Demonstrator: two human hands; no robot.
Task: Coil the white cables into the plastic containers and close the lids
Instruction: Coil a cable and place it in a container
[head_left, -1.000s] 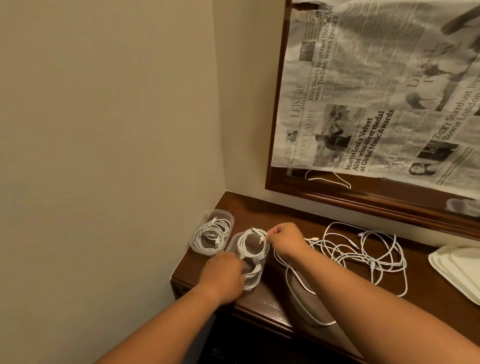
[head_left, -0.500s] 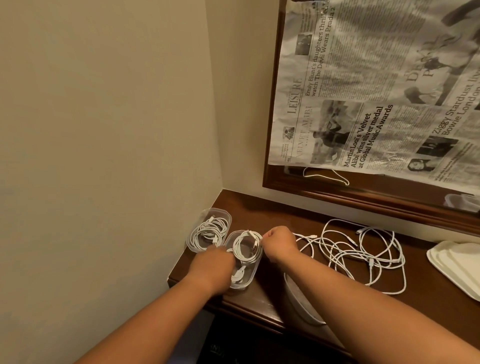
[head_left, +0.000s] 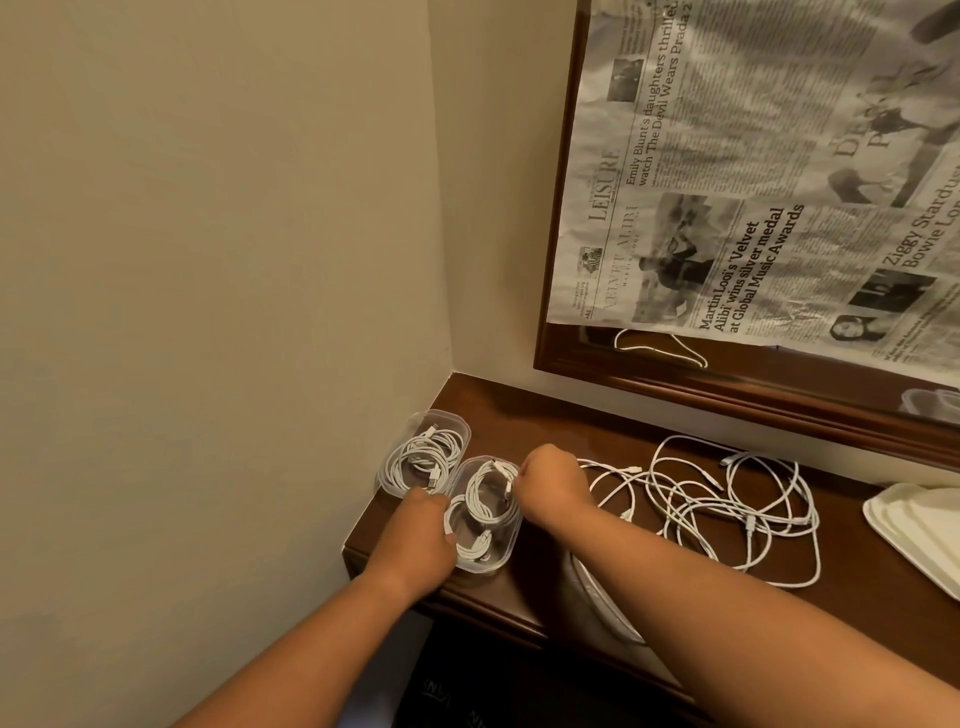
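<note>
Two clear plastic containers stand open at the left end of a dark wooden shelf. The far container (head_left: 457, 426) holds a coiled white cable (head_left: 423, 460). The near container (head_left: 511, 543) holds another coiled white cable (head_left: 488, 501). My left hand (head_left: 415, 540) grips the near container's left rim. My right hand (head_left: 553, 483) pinches the end of that cable at the container's right edge. A tangle of loose white cables (head_left: 727, 506) lies on the shelf to the right. A clear lid (head_left: 597, 597) shows partly under my right forearm.
The shelf (head_left: 519, 415) sits in a corner, with a beige wall on the left. A framed mirror covered with newspaper (head_left: 753, 182) hangs behind. White trays or lids (head_left: 919, 525) are stacked at the right edge. The shelf's front edge runs under my arms.
My right hand has moved slightly left and down to the near container's right edge, tucking the cable end in. My left hand stays on the container's left rim.
</note>
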